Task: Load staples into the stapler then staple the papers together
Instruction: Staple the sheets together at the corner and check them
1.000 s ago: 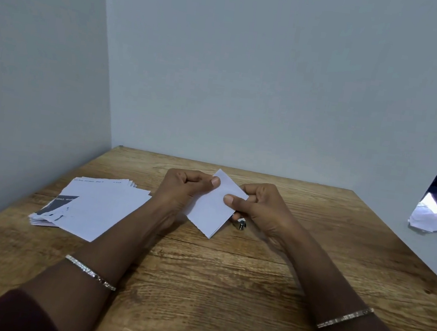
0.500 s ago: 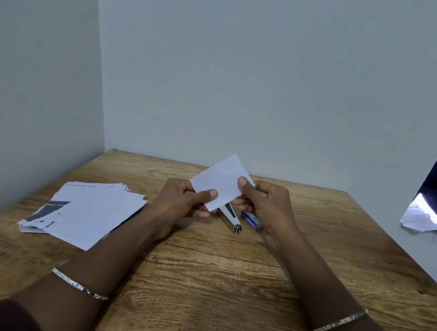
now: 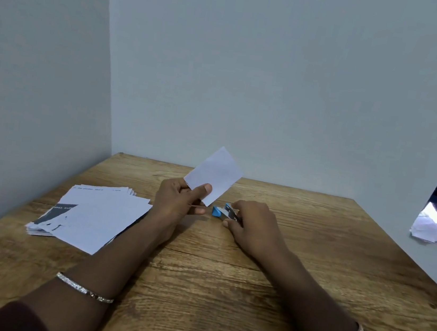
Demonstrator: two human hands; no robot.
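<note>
Above the table, left hand pinches papers upright.

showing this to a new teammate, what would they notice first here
The eye goes first to the small white paper held up at the centre, pinched near its lower corner by the left hand. Just right of it, the right hand grips a blue and silver stapler low at the wooden table. A fanned pile of papers lies on the table's left side.
</note>
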